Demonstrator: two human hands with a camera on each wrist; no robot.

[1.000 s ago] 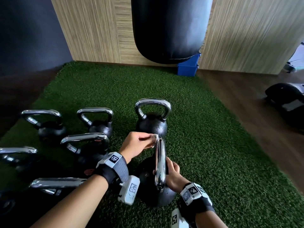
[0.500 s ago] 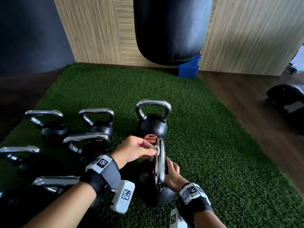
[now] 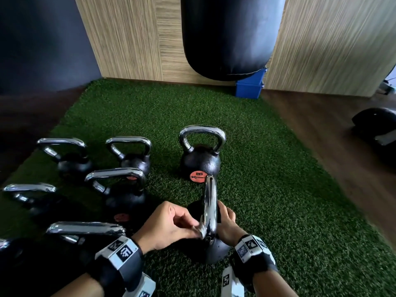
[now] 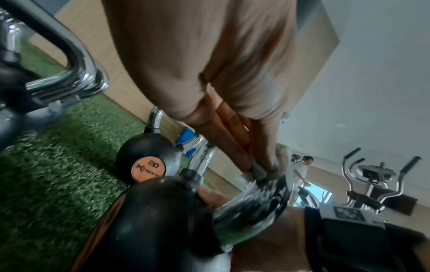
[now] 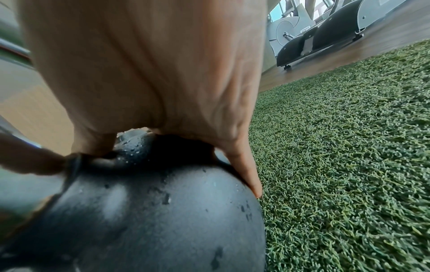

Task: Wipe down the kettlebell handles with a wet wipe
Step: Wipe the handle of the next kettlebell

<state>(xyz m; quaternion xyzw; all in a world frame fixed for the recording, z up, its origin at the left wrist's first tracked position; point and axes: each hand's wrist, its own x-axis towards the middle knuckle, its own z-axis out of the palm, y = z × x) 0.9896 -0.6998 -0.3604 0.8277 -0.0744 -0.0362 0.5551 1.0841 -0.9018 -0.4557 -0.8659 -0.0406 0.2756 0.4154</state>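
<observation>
A black kettlebell (image 3: 212,251) with a chrome handle (image 3: 210,202) stands on the green turf just in front of me, its handle edge-on in the head view. My left hand (image 3: 171,227) pinches a crumpled white wet wipe (image 3: 200,229) (image 4: 267,171) against the near, lower part of that handle. My right hand (image 3: 225,221) lies over the ball's right side (image 5: 163,202), fingers spread down on it, thumb by the handle's base.
Several more chrome-handled kettlebells (image 3: 126,189) stand to the left; one marked 20 (image 3: 200,159) stands just behind. A black punching bag (image 3: 227,35) hangs ahead, a blue box (image 3: 249,86) under it. Wood floor and exercise machines (image 5: 314,35) lie right of the turf.
My left hand has slid the wipe from the handle's far top end down its length toward me. My right hand has stayed on the ball.
</observation>
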